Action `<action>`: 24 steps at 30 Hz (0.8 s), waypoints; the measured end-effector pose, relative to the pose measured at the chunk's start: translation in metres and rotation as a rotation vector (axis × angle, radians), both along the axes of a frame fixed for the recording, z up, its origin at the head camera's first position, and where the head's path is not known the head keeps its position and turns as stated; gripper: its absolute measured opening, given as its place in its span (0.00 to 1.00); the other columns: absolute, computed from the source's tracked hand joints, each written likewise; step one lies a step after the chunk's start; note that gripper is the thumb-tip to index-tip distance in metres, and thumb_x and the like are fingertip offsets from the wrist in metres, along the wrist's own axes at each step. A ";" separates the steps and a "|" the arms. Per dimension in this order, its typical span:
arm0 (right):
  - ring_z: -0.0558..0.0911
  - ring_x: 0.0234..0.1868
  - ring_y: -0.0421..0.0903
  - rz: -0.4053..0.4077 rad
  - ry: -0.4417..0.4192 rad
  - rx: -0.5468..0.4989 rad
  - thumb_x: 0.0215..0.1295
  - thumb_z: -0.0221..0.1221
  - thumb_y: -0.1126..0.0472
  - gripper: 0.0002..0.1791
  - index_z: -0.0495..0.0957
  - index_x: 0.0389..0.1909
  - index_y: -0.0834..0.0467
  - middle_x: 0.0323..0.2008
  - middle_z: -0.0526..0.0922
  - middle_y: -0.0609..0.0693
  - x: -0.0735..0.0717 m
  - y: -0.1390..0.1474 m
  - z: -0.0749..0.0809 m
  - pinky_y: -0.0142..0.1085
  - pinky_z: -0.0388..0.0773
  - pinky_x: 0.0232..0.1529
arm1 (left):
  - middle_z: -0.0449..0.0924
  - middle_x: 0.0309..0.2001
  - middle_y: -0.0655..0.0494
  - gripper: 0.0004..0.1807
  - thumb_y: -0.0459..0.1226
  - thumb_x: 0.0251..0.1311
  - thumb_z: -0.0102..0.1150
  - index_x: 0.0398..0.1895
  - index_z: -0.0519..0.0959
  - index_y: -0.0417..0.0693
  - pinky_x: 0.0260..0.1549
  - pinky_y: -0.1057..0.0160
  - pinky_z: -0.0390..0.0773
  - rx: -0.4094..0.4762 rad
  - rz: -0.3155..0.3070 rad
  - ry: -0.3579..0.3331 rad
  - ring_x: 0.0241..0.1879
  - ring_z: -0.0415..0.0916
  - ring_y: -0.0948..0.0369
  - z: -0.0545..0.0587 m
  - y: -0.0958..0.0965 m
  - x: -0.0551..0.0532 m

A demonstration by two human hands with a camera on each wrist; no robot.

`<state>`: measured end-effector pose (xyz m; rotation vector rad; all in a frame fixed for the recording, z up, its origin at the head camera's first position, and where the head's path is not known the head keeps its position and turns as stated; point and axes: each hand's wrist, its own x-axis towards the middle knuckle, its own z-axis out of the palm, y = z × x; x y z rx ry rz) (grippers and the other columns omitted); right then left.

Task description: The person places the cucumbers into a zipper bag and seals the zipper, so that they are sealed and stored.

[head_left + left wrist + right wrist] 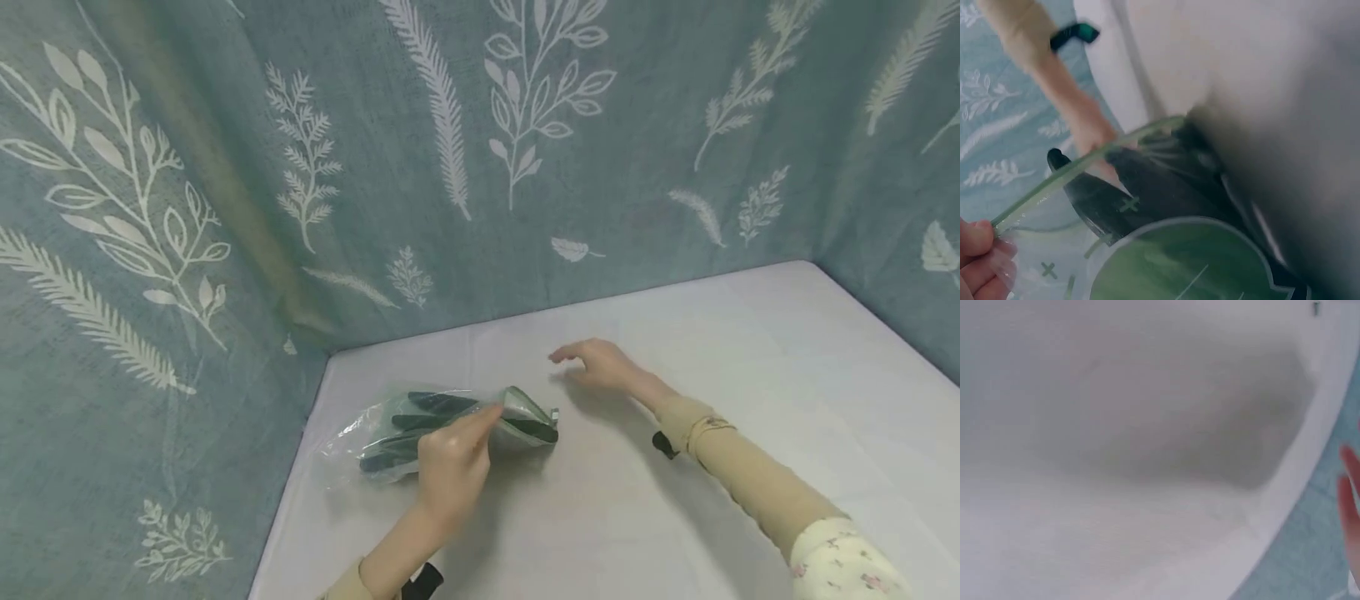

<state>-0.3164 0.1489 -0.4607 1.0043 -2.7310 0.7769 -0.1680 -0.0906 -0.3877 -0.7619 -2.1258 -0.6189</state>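
Note:
A clear zip bag (341,446) with a green-edged mouth lies at the left of the table, holding several long dark things (386,458) with rounded ends. My left hand (453,458) pinches the bag's edge near its mouth, which gapes toward the right. Up close in the left wrist view, thumb and fingers (977,240) grip one end of the green zip strip (1041,184), and a green printed patch (1179,265) shows on the plastic. My right hand (600,365) hovers right of the bag with loosely bent fingers, holding nothing. Only its blurred fingertips (1349,506) enter the right wrist view.
A white-covered table (720,350) extends beneath both hands. Blue-green cloth with white leaf prints (480,275) hangs behind it and along both sides. A small silvery piece (555,416) shows at the right end of the bag's mouth.

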 end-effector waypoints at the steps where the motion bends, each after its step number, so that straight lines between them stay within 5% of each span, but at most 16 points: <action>1: 0.80 0.54 0.53 0.066 -0.074 0.036 0.53 0.62 0.68 0.20 0.80 0.50 0.56 0.52 0.83 0.52 0.006 0.000 -0.002 0.49 0.76 0.56 | 0.87 0.30 0.46 0.12 0.18 0.44 0.64 0.31 0.85 0.37 0.22 0.74 0.81 0.011 0.007 0.001 0.21 0.83 0.61 0.002 -0.001 -0.001; 4: 0.78 0.58 0.52 0.233 -0.210 0.092 0.48 0.65 0.66 0.28 0.78 0.55 0.55 0.57 0.80 0.52 0.024 -0.006 -0.012 0.48 0.73 0.62 | 0.87 0.30 0.46 0.12 0.18 0.43 0.64 0.31 0.85 0.37 0.13 0.82 0.68 0.045 0.024 -0.003 0.11 0.69 0.70 0.006 -0.004 -0.005; 7: 0.80 0.56 0.50 0.298 -0.179 0.063 0.49 0.68 0.63 0.23 0.81 0.50 0.54 0.53 0.83 0.50 0.037 -0.016 -0.020 0.44 0.75 0.61 | 0.87 0.29 0.47 0.11 0.19 0.45 0.63 0.32 0.86 0.37 0.10 0.80 0.53 0.079 0.041 -0.006 0.11 0.51 0.73 0.008 -0.005 -0.008; 17: 0.86 0.41 0.42 0.298 0.067 -0.040 0.55 0.65 0.63 0.09 0.85 0.38 0.53 0.37 0.88 0.46 0.037 -0.022 -0.029 0.36 0.82 0.48 | 0.86 0.25 0.47 0.10 0.20 0.49 0.61 0.31 0.86 0.37 0.12 0.78 0.57 0.158 0.085 0.019 0.12 0.57 0.70 0.021 -0.007 -0.016; 24: 0.84 0.44 0.49 0.113 -0.013 -0.134 0.66 0.54 0.67 0.08 0.81 0.41 0.59 0.39 0.86 0.52 0.032 -0.011 -0.010 0.41 0.81 0.49 | 0.86 0.25 0.43 0.14 0.15 0.46 0.55 0.30 0.85 0.34 0.09 0.77 0.51 0.253 0.061 0.071 0.07 0.54 0.69 0.043 -0.017 -0.024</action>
